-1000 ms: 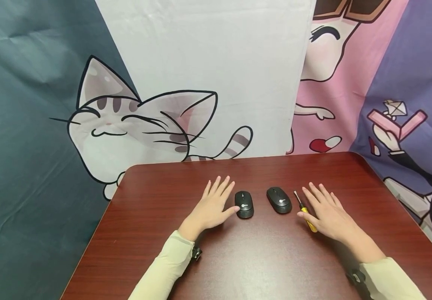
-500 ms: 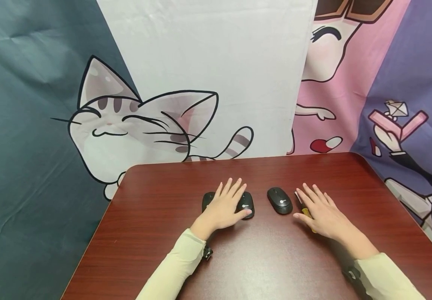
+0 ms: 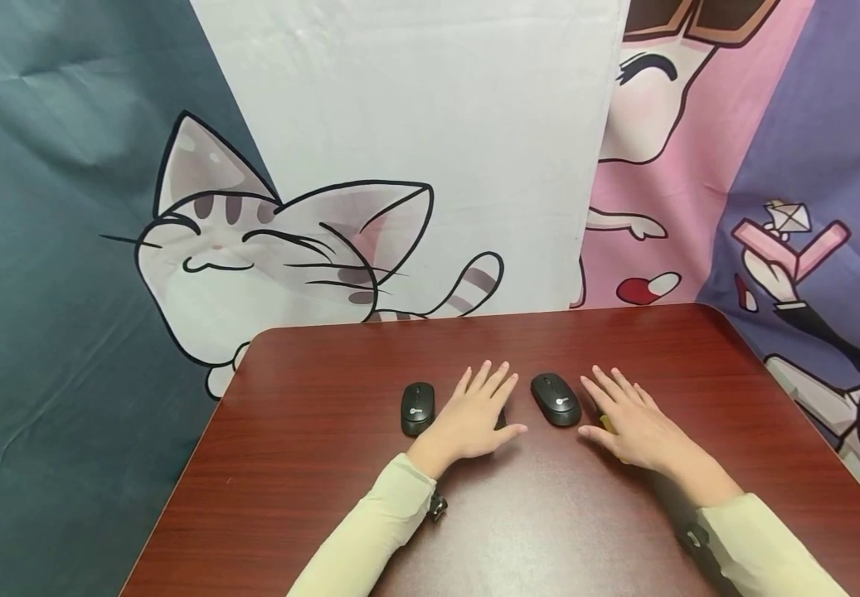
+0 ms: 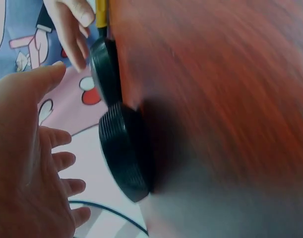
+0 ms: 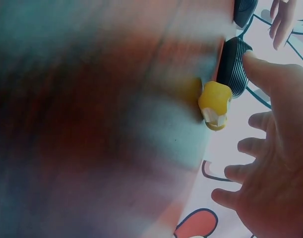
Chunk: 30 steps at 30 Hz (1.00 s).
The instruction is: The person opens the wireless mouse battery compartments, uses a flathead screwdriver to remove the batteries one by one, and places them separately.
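My left hand [image 3: 470, 423] hovers palm down with fingers spread over a black computer mouse [image 4: 124, 148], which it mostly hides in the head view. Space shows between its palm and that mouse in the left wrist view. Another black mouse [image 3: 418, 408] lies just left of this hand. To the right, a third mouse [image 3: 556, 399] sits between my two hands. My right hand [image 3: 642, 431], fingers straight and spread, is held above a screwdriver with a yellow handle [image 5: 215, 104]. Most of the screwdriver is covered by the hand from above. Neither hand holds anything.
Everything lies on a reddish-brown wooden table [image 3: 310, 464] with rounded far corners. Behind its far edge hangs a cloth backdrop [image 3: 430, 108] printed with a cartoon cat and figures. A small dark device [image 3: 437, 506] is strapped at the left wrist.
My left hand has moved right, uncovering the left mouse and passing over the middle one. My right hand has shifted slightly left, over the screwdriver. The mice have stayed in place.
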Motion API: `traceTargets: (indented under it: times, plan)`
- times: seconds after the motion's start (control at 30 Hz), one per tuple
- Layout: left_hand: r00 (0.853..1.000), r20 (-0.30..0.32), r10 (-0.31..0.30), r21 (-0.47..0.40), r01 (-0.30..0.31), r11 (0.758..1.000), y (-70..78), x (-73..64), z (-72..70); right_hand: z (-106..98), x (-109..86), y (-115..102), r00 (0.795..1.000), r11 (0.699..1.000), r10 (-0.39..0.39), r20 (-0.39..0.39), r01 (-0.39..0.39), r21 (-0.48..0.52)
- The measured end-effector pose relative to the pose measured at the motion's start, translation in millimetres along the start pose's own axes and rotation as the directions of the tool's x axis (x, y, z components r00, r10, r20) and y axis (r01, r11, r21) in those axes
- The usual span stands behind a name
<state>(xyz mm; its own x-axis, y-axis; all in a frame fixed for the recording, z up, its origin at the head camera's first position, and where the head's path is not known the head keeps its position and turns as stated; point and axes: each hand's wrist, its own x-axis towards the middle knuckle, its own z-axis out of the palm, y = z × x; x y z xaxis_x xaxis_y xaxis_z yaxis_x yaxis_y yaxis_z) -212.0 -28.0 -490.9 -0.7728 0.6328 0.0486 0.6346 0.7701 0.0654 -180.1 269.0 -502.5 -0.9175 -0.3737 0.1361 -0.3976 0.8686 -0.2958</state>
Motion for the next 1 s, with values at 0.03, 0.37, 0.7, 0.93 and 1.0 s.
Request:
traceTargets:
  times: [0.03,0.37,0.7,0.93,1.0]
  plan:
    - [1.0,-0.003,0.003,0.011,-0.003,1.0,2.7,1.7,1.0,0,0.5,0,1.0,1.0,-0.001,0.001,0.001,-0.002]
    - [0.999,0.031,-0.032,0.061,0.03,0.998,28.3,14.4,7.7,4,6.7,0,0.999,0.999,-0.034,0.011,0.034,-0.032]
    - [0.995,0.048,-0.087,0.093,0.082,0.992,44.7,31.6,13.4,3,13.3,0,0.997,0.997,-0.06,0.043,0.062,-0.036]
    - [0.99,0.047,-0.131,0.063,0.128,0.99,53.2,41.8,18.6,5,17.9,4,0.996,0.997,-0.068,0.064,0.07,-0.027]
    - [0.989,0.045,-0.141,0.052,0.139,0.989,54.7,43.6,19.5,6,19.2,4,0.995,0.997,-0.072,0.068,0.074,-0.023]
